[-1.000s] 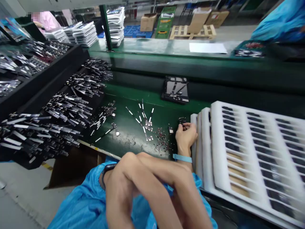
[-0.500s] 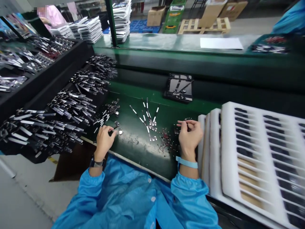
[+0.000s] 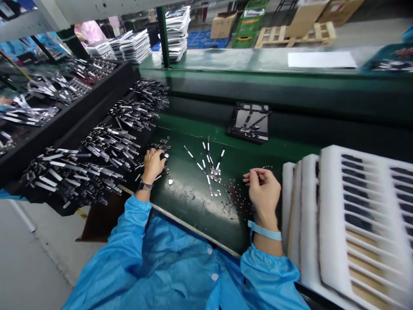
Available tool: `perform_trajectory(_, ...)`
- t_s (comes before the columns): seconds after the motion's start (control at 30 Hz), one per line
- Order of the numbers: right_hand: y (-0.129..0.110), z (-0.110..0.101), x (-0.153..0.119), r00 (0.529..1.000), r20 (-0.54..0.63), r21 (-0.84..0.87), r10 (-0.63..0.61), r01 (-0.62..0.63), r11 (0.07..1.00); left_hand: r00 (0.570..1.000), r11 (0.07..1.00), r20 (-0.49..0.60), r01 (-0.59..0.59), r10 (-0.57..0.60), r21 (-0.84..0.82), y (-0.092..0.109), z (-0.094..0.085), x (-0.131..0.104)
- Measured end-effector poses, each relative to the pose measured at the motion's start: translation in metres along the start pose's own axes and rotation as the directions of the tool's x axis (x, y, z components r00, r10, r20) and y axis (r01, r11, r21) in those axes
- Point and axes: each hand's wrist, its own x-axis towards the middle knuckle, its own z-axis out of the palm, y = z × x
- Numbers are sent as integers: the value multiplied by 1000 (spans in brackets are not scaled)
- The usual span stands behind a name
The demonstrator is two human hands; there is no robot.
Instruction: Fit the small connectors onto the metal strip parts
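Green table (image 3: 190,206), which I view from above through the head camera.
Item: left hand (image 3: 153,165), fingers bent over a pile of small dark parts (image 3: 164,144) at the table's left; whether it pinches one, I cannot tell.
Item: right hand (image 3: 264,189), near the white foam trays (image 3: 331,215), thumb and fingertips drawn close together; I cannot tell whether anything sits between them.
Item: tiny reddish and dark bits (image 3: 235,196), scattered just left of the right hand.
Item: thin strips (image 3: 213,170) with white patches, clustered between both hands.
Item: flat black case (image 3: 250,122), farther back.
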Motion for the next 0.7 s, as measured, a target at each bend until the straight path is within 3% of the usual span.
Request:
perform_trajectory(0.1, -5, 0, -1, 1000, 28, 1, 2, -2, 1000, 999, 999, 18, -31, 30, 30, 2, -1, 11)
perform_trajectory(0.17, -8, -1, -3, 1000, 30, -8, 3, -2, 1000, 999, 999, 5, -35, 35, 40, 7, -2, 4)
perform_trajectory(0.23, -10, -2, -3, 1000, 14, -36, 10, -9, 999, 998, 997, -2, -70, 70, 35, 12, -2, -16)
perform_trajectory(0.33, -11, -3, -3, 999, 6, -82, 42, -42, 996, 966, 966, 7, -257, 258, -27, 15, 3, -56)
perform_trajectory(0.4, -12, -4, -3, 998, 14, -110, 63, -61, 992, 949, 948, 23, -312, 313, -62, 11, 9, -79)
perform_trajectory(0.53, -19, -7, -3, 995, 33, -165, 94, -87, 982, 967, 964, -25, -254, 253, -73, -9, 23, -96)
perform_trajectory(0.7, -29, -8, -5, 992, 31, -197, 126, -118, 973, 975, 981, -143, -183, 172, -65, -24, 33, -82)
